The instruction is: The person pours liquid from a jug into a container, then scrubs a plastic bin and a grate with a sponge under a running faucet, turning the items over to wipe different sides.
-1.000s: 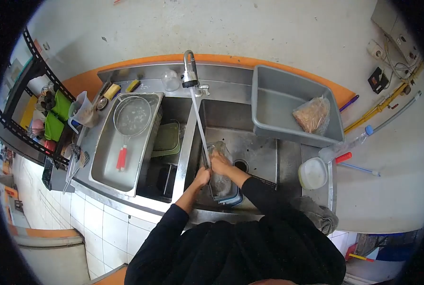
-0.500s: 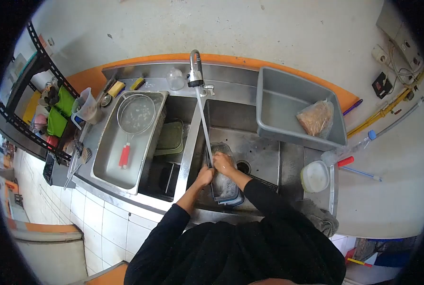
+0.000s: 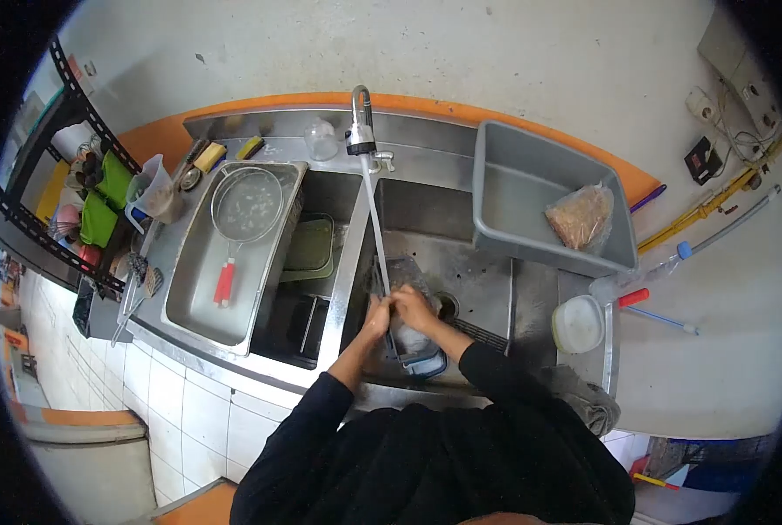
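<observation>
1. Head view: the clear plastic container (image 3: 411, 322) lies in the right basin of the steel sink (image 3: 483, 278), just left of the drain hole (image 3: 444, 305), with its blue-edged near corner toward the person.
2. The left hand (image 3: 376, 317) grips the container's left rim, fingers curled around the edge; whether the grip is tight cannot be told.
3. The right hand (image 3: 414, 308) lies on the container's upper part with fingers bent, touching the left hand; what it may hold under the palm is hidden.
4. A thin stream of water (image 3: 375, 234) runs from the tap (image 3: 359, 122) at the back of the sink down to the hands.
5. Left of the container, the other basin holds a green tray (image 3: 309, 247). A steel pan (image 3: 200, 278) covers that basin's left side and carries a round strainer (image 3: 245, 206) with a red handle.
6. Right of the container and behind it, a grey tub (image 3: 513, 199) leans on the bench (image 3: 540, 297), with a bag of brownish contents (image 3: 581, 217) inside.
7. Near the sink's right edge stands a round white lidded tub (image 3: 577, 324), and a grey cloth (image 3: 583, 395) lies nearer the person.
8. Far left of the sink, a measuring jug (image 3: 149, 188) stands beside yellow sponges (image 3: 207, 157).
</observation>
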{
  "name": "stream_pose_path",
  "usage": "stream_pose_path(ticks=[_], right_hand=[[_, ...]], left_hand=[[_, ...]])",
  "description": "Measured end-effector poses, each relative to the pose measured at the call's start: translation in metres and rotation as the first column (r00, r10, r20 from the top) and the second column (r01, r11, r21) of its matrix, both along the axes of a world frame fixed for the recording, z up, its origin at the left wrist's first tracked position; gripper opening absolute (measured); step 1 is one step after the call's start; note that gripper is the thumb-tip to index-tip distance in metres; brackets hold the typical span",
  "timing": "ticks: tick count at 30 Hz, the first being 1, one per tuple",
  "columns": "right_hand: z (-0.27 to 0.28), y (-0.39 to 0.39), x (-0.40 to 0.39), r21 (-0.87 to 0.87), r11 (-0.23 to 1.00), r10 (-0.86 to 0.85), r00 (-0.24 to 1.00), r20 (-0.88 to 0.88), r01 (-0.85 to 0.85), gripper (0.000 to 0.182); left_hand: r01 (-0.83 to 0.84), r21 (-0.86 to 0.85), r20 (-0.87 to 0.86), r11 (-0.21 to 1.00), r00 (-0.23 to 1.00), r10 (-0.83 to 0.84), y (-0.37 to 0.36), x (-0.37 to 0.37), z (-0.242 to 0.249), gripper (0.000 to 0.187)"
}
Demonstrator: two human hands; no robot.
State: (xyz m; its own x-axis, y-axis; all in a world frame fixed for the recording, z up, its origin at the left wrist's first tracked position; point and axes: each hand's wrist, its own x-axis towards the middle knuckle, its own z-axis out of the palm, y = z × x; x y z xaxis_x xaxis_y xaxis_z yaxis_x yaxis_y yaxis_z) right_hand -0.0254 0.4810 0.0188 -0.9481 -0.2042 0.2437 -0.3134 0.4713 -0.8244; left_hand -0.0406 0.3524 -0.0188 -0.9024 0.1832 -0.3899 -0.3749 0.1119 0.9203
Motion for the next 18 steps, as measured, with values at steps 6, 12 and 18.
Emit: stream_pose_path(ticks=[6,12,18], right_hand=[[-0.016,-0.005,0.026,-0.042,0.995,0.091,0.991,0.094,-0.087,0.01],[0.002,-0.001,0.035,0.328,0.944,0.038,0.999,0.026,-0.044,0.008],[0.003,0.014,0.036,0.229,0.909,0.322,0.936,0.142,-0.347,0.018]], left_hand=[[-0.1,-0.255,-0.032,0.962,0.995,0.095,0.0,-0.013,0.033,0.063],[-0.079,-0.498,-0.043,0.864,0.997,0.067,0.004,-0.025,0.04,0.064],[-0.035,-0.559,-0.038,0.828,0.999,0.017,0.012,-0.029,0.067,0.054]])
